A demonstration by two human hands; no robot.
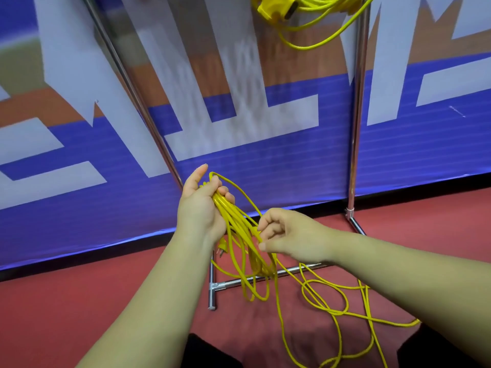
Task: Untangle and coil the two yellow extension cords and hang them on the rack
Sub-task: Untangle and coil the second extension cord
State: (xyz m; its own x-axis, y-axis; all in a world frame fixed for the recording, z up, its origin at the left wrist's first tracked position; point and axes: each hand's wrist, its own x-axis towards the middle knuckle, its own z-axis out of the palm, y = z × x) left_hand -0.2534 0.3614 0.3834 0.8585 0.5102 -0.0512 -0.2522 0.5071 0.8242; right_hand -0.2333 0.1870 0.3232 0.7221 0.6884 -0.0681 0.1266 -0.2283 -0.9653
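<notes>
The left hand (202, 208) is closed around the gathered loops of a yellow extension cord (233, 221), with the fingers curled over the bundle at its top bend. The finished loops hang below this grip. The plug (222, 247) dangles just under the heel of the same hand. The right hand (289, 235) pinches a single strand between thumb and fingertips, just beside the bundle and lower than the left grip. From the pinch, the uncoiled run (342, 312) drops to the red floor (79, 301) and lies there in loose crossing loops. These may hide a tangle, but the view does not settle that. The cord appears light, thin and limp, with a smooth jacket that is likely to slide through a slack grip. It holds no shape unaided, so the loops must be clamped at their common top. New length should be fed by pinching close to the bundle. Above and beyond both grips, a hung cord (305, 4) with its socket block (271, 6) is already draped on the chrome rack (357, 128).
</notes>
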